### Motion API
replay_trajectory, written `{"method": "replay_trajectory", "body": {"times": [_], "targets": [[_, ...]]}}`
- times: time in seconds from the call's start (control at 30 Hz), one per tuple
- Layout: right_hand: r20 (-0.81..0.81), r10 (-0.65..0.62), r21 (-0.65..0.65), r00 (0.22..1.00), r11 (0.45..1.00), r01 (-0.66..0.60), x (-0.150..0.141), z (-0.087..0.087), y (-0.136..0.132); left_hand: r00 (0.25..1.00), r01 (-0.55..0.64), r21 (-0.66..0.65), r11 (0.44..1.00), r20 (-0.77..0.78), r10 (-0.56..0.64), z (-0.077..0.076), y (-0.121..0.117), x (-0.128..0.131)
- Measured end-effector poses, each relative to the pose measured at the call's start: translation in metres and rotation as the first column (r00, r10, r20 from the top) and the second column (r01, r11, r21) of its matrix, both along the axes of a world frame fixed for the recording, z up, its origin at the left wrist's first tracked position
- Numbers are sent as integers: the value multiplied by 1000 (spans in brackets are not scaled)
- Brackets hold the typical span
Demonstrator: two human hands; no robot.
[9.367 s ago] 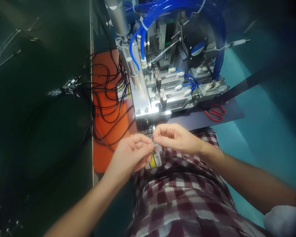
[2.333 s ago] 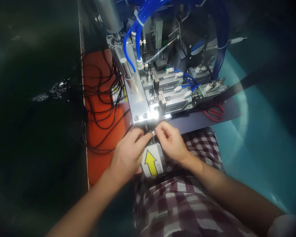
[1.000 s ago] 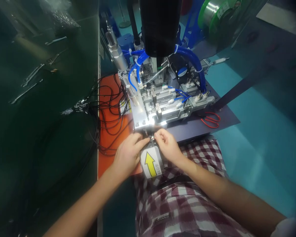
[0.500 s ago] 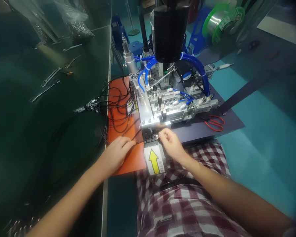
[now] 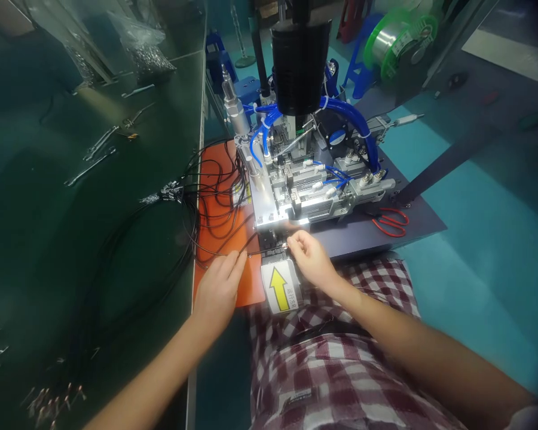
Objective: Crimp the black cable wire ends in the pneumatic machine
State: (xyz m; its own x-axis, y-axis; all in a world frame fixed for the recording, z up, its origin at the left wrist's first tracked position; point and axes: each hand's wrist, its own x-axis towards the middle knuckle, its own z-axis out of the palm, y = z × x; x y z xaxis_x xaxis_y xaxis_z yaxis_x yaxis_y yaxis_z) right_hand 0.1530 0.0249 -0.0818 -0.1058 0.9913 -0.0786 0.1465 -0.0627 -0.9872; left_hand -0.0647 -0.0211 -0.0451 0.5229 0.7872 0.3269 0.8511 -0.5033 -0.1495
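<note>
My right hand is closed in a pinch at the front of the machine, on the metal-tipped end of a thin black cable. That cable runs leftward across the machine's front guide. Over the orange plate, my left hand has its fingers pressed together on the same cable; its fingertips are partly hidden. Between the hands lies a white label with a yellow arrow. Just behind them stands the metal machine with its blue air tubes.
A bundle of black cables with metal ends lies on the dark green table. Red-handled scissors rest on the machine's base at right. A black cylinder hangs above, and a green wire spool is behind.
My left hand has shifted slightly along the cable, its fingers now pointing more forward. My right hand keeps its pinch in nearly the same place. The view has moved a little.
</note>
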Motion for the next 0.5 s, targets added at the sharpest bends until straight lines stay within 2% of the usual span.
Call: {"method": "replay_trajectory", "body": {"times": [0.13,0.23,0.37,0.5], "targets": [[6,-44,-44,999,998,44,19,-9,-7,1000,-10,0,1000,19,10,-3,-2,-4],[19,-89,-78,996,993,91,40,-17,-19,998,14,-6,1000,56,-14,-5,6,-10],[42,-128,-109,991,985,132,60,-22,-34,992,52,-26,998,118,-49,-7,35,-18],[43,-112,-133,993,984,116,64,-22,-45,981,64,-56,996,189,-52,-7,65,-23]]}}
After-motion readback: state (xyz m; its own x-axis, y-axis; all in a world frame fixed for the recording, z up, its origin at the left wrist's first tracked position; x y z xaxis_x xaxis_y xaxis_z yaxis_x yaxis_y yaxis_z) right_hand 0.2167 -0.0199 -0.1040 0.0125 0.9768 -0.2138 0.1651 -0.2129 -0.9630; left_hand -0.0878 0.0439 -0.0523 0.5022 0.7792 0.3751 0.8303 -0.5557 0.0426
